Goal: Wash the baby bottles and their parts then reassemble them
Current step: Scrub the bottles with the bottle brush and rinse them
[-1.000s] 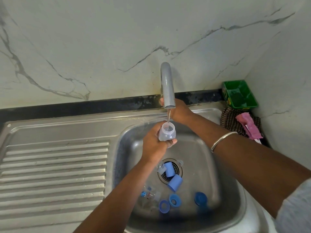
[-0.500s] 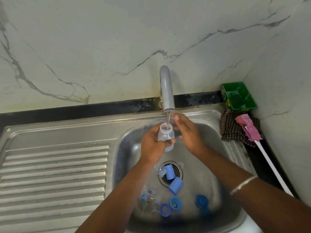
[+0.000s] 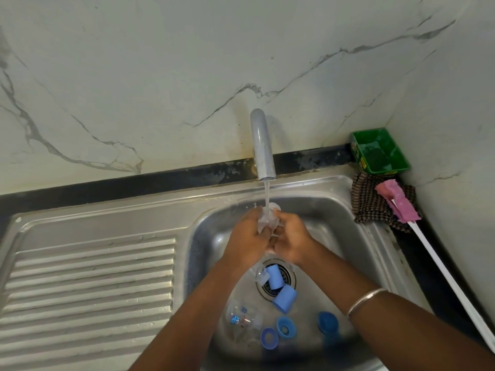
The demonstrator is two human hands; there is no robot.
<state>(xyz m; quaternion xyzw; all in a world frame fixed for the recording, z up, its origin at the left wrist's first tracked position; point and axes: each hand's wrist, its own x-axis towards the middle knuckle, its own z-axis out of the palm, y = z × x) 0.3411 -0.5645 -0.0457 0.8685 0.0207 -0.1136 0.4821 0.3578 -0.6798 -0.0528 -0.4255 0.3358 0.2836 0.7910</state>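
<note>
Two hands, left hand (image 3: 247,236) and right hand (image 3: 290,236), gripping clear bottle (image 3: 267,219), water-blurred

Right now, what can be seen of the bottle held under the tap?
The bottle is small, clear and looks like plastic, with no cap on. It is held upright over the sink basin, directly beneath the grey tap, whose stream runs onto its open mouth. The left hand and right hand wrap it from either side, hiding most of its body; only the neck and upper part show, blurred by water.

blue caps (image 3: 284,298), green tray (image 3: 380,151), pink brush (image 3: 396,200)
</note>
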